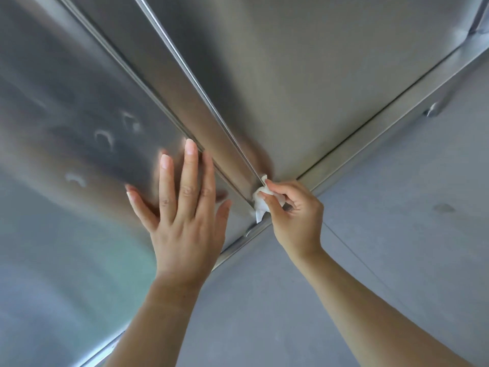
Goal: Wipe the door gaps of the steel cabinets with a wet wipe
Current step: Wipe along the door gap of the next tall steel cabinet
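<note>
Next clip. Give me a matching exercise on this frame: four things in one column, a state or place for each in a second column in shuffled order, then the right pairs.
Things
1. left hand
2. right hand
3. wet wipe
4. smudge marks

States or places
A. white and crumpled, at the lower end of the door gap
B. pale curved prints on the steel door, up and left of the fingertips
C. flat, fingers straight, pressed on the steel door
D. fingers curled, pinching something

Pairs: 1-C, 2-D, 3-A, 4-B
</note>
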{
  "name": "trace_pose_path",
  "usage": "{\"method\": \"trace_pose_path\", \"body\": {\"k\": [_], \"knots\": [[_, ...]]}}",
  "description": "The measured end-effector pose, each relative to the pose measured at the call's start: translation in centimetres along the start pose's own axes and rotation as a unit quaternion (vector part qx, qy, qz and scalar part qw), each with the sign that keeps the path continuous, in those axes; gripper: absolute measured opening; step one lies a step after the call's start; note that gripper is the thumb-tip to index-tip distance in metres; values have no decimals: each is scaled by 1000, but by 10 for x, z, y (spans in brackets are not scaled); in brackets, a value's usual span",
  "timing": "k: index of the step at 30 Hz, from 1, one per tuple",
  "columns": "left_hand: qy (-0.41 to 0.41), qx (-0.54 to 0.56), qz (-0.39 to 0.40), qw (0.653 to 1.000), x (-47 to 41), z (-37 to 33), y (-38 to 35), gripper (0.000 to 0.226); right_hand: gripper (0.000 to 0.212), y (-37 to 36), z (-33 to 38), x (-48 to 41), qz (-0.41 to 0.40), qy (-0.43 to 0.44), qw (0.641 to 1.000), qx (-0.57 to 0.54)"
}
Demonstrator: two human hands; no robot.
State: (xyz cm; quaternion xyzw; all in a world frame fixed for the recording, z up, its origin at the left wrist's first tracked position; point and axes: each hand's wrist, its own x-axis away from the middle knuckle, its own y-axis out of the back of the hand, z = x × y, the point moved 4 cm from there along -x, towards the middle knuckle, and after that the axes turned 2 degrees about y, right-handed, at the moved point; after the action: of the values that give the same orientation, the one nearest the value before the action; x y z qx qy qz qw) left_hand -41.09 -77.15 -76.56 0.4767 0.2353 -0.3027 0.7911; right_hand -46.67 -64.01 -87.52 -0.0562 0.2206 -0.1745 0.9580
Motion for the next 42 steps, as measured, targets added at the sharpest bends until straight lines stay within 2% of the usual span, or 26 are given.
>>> {"method": "trace_pose_path", "body": {"k": [10, 17, 22, 27, 32, 37, 42], "knots": [[-4, -20, -19, 1000, -1, -6, -6, 66, 24, -7, 18, -7, -17, -33, 998, -42], [-4, -9, -24, 1000, 0, -4, -8, 60, 22, 5, -13, 4, 17, -35, 999, 3], [1, 3, -23, 1000, 0, -4, -8, 57, 31, 7, -12, 6, 19, -45, 999, -6], [-1, 0, -31, 1000, -1, -5, -7, 54, 18, 3, -6, 0, 18, -14, 1000, 2], [0, -7, -40, 999, 0, -5, -7, 56, 13, 11, -19, 6, 39, 14, 998, 57], [-1, -8, -41, 999, -1, -5, -8, 56, 26, 7, -12, 4, 24, -36, 999, 0], [-1, -4, -38, 999, -2, -5, -7, 56, 33, -1, 11, -11, 25, -23, 998, -54]]}}
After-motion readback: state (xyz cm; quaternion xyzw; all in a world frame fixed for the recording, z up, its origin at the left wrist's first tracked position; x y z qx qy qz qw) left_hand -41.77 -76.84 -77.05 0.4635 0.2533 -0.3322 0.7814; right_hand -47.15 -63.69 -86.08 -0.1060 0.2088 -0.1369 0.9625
